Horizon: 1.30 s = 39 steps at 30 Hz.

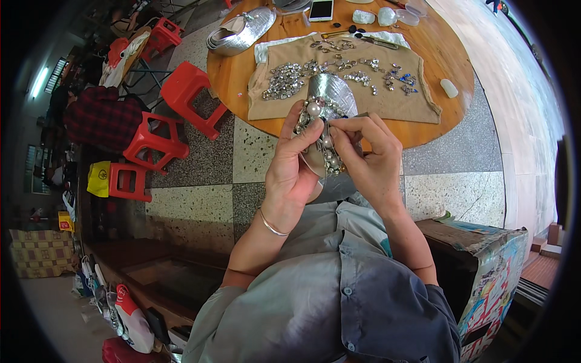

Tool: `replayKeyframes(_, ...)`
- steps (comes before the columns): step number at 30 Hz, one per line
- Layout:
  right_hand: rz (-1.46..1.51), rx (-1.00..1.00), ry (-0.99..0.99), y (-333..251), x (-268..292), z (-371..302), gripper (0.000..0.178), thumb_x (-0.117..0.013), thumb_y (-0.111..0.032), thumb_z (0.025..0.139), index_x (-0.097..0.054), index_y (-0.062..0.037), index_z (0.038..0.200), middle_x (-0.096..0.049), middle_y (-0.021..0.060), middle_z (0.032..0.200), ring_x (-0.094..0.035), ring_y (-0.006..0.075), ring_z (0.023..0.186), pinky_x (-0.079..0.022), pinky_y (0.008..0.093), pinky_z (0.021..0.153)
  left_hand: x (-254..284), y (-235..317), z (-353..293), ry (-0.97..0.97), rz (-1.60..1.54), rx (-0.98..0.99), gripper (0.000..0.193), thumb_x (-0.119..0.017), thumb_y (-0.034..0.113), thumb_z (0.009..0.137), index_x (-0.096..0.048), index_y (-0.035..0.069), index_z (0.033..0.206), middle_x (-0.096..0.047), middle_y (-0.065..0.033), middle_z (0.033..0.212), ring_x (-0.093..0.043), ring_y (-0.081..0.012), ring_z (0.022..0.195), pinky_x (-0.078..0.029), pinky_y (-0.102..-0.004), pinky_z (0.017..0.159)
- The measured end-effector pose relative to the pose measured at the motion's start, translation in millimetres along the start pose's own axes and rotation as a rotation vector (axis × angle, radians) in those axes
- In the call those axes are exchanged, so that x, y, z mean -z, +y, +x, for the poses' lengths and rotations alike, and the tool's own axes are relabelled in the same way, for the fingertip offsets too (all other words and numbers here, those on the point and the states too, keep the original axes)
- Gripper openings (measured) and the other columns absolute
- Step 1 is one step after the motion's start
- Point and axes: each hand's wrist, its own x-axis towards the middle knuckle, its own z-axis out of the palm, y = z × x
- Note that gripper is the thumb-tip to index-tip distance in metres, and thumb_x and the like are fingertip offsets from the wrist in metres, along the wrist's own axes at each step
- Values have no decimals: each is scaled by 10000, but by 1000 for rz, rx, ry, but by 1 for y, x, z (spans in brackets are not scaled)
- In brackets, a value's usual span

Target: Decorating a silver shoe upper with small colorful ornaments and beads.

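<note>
A silver-covered shoe, set with white pearls and small clear stones, is held up in front of me at the near edge of the round table. My left hand is closed around its left side, thumb pressed on the beaded part. From the right, my right hand meets the beads with thumb and forefinger pinched together. Whatever sits in that pinch is too small to make out. Beyond the shoe, several loose clear gems lie on a tan cloth, with some blue stones at its right.
Another silver shoe stands at the wooden table's far left, near a phone. Tweezers lie behind the gems. Red stools and a person in a plaid shirt are to the left. A worn box stands at my right.
</note>
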Motion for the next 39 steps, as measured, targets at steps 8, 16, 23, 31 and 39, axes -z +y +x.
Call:
replayKeyframes(8, -31, 19, 30, 2, 0, -7, 107, -634, 18, 733, -602, 9, 835, -554, 53, 701, -514, 84, 594, -399, 202, 526, 6, -2, -1, -33, -50, 80, 537, -612, -39, 752, -385, 99, 1219, -556, -87, 1026, -566, -178, 906, -476, -312, 811)
replayKeyframes(16, 70, 14, 66, 3, 4, -8, 113, -674, -18, 716, -600, -7, 800, -583, 46, 699, -546, 92, 581, -435, 203, 530, 0, 2, -4, -66, 2, 150, 566, -599, -53, 750, -355, 61, 1248, -557, -98, 1014, -568, -179, 892, -479, -302, 788)
replayKeyframes(23, 254, -279, -49, 7, 18, -8, 149, -652, -58, 763, -608, 20, 882, -636, 35, 762, -591, 62, 678, -467, 178, 608, 4, -15, 0, -99, 312, -156, 515, -636, -48, 731, -423, 9, 1196, -566, -92, 1006, -582, -161, 856, -490, -258, 734)
replayKeyframes(31, 389, -357, -82, 17, 15, -5, 147, -606, -73, 811, -600, 37, 909, -632, 38, 770, -584, 49, 724, -457, 176, 606, 5, -15, -3, -123, 1048, -744, 467, -664, -53, 707, -486, -20, 1137, -582, -64, 1004, -577, -122, 863, -468, -233, 764)
replayKeyframes(39, 212, -137, 82, -12, -10, -34, 62, -565, -39, 822, -541, 10, 851, -563, 13, 766, -496, 28, 594, -393, 165, 520, 1, 13, -44, -204, 1218, -927, 383, -677, -15, 690, -573, 40, 1055, -635, -96, 937, -619, -158, 784, -474, -243, 704)
